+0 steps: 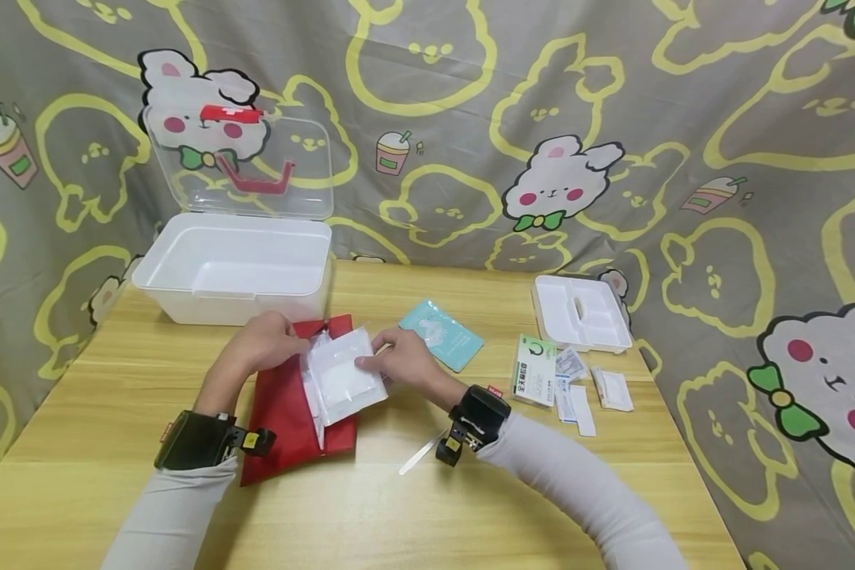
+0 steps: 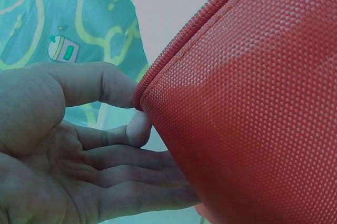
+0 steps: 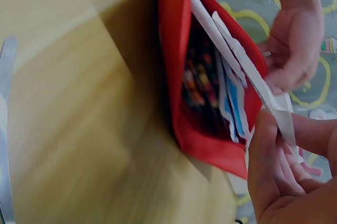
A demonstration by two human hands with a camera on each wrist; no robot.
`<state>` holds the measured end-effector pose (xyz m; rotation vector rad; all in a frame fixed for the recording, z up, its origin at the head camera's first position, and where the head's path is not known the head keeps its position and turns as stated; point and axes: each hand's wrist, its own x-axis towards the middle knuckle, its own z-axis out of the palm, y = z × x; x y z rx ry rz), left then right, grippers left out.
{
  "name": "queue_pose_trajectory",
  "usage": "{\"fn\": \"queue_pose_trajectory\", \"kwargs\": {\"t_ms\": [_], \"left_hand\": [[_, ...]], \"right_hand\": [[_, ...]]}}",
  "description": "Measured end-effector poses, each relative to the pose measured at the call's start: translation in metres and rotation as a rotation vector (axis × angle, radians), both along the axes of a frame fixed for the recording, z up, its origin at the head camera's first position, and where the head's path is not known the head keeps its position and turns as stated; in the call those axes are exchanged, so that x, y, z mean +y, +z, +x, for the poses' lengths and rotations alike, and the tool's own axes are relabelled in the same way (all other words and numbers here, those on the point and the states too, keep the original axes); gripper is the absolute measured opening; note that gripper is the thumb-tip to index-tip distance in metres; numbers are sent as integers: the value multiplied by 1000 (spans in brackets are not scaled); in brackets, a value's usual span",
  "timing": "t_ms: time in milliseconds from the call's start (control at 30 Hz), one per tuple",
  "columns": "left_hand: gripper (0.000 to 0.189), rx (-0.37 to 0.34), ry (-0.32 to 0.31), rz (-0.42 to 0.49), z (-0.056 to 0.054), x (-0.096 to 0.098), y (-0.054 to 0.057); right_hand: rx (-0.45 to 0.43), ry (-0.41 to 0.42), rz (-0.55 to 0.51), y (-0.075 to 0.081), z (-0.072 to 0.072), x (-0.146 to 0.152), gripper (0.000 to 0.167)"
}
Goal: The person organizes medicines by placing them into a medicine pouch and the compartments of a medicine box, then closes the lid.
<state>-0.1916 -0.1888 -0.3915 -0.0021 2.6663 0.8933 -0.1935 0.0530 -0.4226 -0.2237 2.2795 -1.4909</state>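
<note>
The left grip (image 1: 267,342) pinches the edge of an open red pouch (image 1: 281,412) on the table (image 1: 513,507), while the right grip (image 1: 408,362) grasps 1 flat white packet (image 1: 342,384) at the pouch's mouth; a slim silver tool (image 1: 419,456) lies to the right, a teal packet (image 1: 445,336) farther back

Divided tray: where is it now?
In the head view, the divided tray sits at the right rear of the table, just beyond the green-and-white box.

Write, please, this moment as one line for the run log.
left grip: holds red pouch by edge | right grip: pinches white packet at pouch opening | pouch: open, other packets inside | white box: open
</note>
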Motion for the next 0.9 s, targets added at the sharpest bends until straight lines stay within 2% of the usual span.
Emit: {"fn": "queue_pose_trajectory", "kwargs": {"t_ms": [167, 333, 633, 900], "left_hand": [[34, -3, 7, -3, 0, 0, 1], [36, -8, 6, 4, 0, -1, 0], [39, 24, -12, 4, 0, -2, 1], [37, 4, -2, 16, 1, -2, 3]], "right_hand": [[36, 2, 19, -7, 10, -17, 17], [106, 49, 72, -13, 19, -32, 22], [308, 156, 213, -20, 32, -53, 32], [327, 219, 263, -22, 35, -64, 31]]}}
